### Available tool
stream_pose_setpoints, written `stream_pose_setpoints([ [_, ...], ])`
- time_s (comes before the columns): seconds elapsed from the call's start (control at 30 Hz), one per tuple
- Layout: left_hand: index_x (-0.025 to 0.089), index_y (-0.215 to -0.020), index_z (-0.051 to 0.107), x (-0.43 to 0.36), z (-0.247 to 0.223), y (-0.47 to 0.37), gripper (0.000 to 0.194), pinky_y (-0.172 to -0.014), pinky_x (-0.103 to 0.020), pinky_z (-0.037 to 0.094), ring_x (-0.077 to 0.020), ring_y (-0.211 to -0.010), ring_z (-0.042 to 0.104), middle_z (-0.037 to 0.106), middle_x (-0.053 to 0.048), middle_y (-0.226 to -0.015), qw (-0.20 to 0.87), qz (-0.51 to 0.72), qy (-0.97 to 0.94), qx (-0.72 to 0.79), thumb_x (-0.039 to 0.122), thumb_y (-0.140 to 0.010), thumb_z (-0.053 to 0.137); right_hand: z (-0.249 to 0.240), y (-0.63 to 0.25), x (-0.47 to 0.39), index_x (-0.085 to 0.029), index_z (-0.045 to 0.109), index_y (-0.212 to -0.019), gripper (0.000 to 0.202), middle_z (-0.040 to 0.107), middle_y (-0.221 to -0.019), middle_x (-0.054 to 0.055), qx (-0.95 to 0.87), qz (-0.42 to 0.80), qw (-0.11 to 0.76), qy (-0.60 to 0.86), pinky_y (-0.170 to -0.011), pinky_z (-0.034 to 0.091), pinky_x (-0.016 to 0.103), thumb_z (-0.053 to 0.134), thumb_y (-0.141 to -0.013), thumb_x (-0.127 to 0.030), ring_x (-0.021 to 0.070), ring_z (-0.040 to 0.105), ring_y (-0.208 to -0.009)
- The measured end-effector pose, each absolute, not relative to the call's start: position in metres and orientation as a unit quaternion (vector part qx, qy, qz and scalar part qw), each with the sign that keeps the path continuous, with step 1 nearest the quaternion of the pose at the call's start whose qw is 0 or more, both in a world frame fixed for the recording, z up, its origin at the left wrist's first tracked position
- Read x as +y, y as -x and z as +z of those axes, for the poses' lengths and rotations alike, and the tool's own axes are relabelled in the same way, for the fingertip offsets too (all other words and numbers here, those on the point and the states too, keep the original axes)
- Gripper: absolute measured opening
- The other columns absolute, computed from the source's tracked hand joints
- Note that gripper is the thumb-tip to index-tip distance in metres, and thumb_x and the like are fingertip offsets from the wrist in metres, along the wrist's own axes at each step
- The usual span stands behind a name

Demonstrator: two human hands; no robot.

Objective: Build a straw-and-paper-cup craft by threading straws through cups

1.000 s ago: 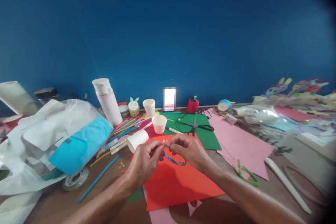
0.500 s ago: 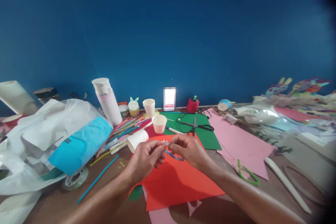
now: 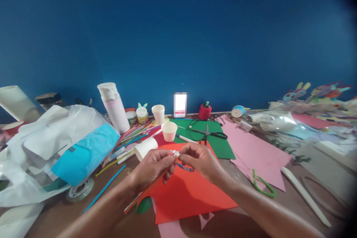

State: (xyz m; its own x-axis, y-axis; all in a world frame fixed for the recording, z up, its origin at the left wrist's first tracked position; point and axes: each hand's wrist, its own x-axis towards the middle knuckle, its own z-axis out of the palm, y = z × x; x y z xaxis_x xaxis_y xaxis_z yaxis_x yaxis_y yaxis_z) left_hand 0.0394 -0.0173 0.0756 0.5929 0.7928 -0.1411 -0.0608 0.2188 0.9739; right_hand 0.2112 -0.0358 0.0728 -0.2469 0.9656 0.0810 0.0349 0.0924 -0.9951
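Over a red-orange sheet of paper (image 3: 192,193), my left hand (image 3: 154,165) and my right hand (image 3: 199,160) meet, both with closed fingertips. They pinch a small white piece (image 3: 176,153) between them; its exact kind is too small to tell. A narrow curved blue strip (image 3: 185,167) hangs just below the right fingertips, and whether it joins the white piece is unclear. A thin orange strip (image 3: 139,200) with a pale tip slants from under my left hand toward the lower left. I cannot tell whether that hand holds it.
Paper cups (image 3: 169,132) and a white roll (image 3: 146,148) stand or lie beyond the hands. Scissors (image 3: 208,132) rest on green paper (image 3: 223,148). Pink paper (image 3: 259,152) lies right, a tape roll (image 3: 80,190) and plastic bag (image 3: 16,186) left. A blue wall rises behind.
My left hand has turned slightly, and the white piece shows more between the fingertips. The orange strip with its pale tip now shows below the left hand. My right hand has barely moved.
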Motion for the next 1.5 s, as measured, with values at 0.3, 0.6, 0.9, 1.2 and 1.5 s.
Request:
stream_pose_setpoints([
  [0.3, 0.011, -0.068, 0.054, -0.015, 0.073, -0.034, 0.024, -0.035, -0.015, 0.036, -0.0046, -0.038, 0.045, 0.053, 0.001, -0.051, 0.757, 0.263, -0.522, 0.292, 0.034, -0.077, 0.053, 0.076, -0.209, -0.042, -0.016, 0.054, -0.079, 0.018, 0.055, -0.067, -0.001, -0.611, 0.493, 0.461, 0.414, -0.051, 0.038, 0.019, 0.059, -0.075, -0.034, 0.007, 0.049, -0.057],
  [0.6, 0.009, -0.071, 0.057, -0.013, 0.068, -0.032, 0.024, -0.035, -0.015, 0.038, -0.0049, -0.037, 0.046, 0.053, 0.0, -0.052, 0.804, 0.234, -0.487, 0.249, 0.033, -0.076, 0.055, 0.081, -0.214, -0.044, -0.019, 0.056, -0.096, 0.021, 0.061, -0.078, 0.002, -0.617, 0.554, 0.423, 0.366, -0.056, 0.041, 0.019, 0.057, -0.077, -0.029, 0.0083, 0.055, -0.066],
  [0.9, 0.008, -0.071, 0.057, -0.011, 0.062, -0.031, 0.023, -0.033, -0.015, 0.036, -0.0053, -0.036, 0.046, 0.052, 0.0, -0.051, 0.843, 0.201, -0.455, 0.206, 0.031, -0.075, 0.056, 0.087, -0.219, -0.043, -0.017, 0.06, -0.093, 0.02, 0.061, -0.078, 0.002, -0.645, 0.565, 0.379, 0.349, -0.051, 0.04, 0.017, 0.057, -0.078, -0.029, 0.007, 0.053, -0.063],
  [1.2, 0.007, -0.064, 0.055, -0.016, 0.059, -0.033, 0.025, -0.031, -0.017, 0.037, -0.0062, -0.034, 0.045, 0.052, -0.001, -0.049, 0.884, 0.175, -0.409, 0.144, 0.03, -0.073, 0.058, 0.083, -0.217, -0.043, -0.017, 0.063, -0.088, 0.021, 0.06, -0.078, 0.002, -0.64, 0.553, 0.401, 0.353, -0.063, 0.043, 0.023, 0.062, -0.073, -0.032, 0.01, 0.053, -0.069],
  [1.5, 0.005, -0.068, 0.058, -0.022, 0.055, -0.037, 0.023, -0.031, -0.018, 0.041, -0.0078, -0.033, 0.047, 0.054, -0.003, -0.048, 0.921, 0.127, -0.354, 0.103, 0.028, -0.07, 0.062, 0.091, -0.22, -0.045, -0.018, 0.064, -0.085, 0.018, 0.055, -0.073, 0.0, -0.71, 0.509, 0.37, 0.315, -0.063, 0.043, 0.023, 0.062, -0.073, -0.031, 0.0089, 0.049, -0.067],
])
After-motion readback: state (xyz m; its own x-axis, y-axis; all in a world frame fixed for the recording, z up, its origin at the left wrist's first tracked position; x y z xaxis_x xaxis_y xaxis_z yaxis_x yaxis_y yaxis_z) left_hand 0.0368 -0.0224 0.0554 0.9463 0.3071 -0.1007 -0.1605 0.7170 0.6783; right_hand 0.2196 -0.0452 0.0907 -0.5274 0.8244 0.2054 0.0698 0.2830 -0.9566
